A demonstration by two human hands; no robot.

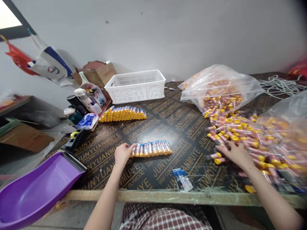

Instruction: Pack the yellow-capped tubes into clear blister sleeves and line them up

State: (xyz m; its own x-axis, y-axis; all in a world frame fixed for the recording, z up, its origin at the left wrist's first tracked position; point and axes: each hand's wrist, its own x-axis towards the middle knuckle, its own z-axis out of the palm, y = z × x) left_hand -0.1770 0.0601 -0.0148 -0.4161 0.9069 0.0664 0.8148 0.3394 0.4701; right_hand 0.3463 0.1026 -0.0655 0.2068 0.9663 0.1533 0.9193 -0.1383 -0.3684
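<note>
My left hand (122, 155) is at the left end of a short row of small tubes (151, 148), its fingers closed at the endmost one. These tubes have blue, white and red wrappers and yellow ends, and lie side by side on the dark printed board (144, 175). Over on the right, my right hand (237, 155) rests, fingers apart, on a loose heap of pink tubes with yellow caps (249, 134). Its fingertips are partly lost among the tubes. Further back, a stacked block of wrapped tubes (123, 114) stands in rows.
A white perforated basket (137, 91) stands at the back. Behind the heap, a clear plastic bag (220, 86) holds more pink tubes. A purple dustpan (40, 188) is at the left edge. A small blue-and-white packet (182, 179) lies near the front edge. Bottles (83, 99) crowd the left.
</note>
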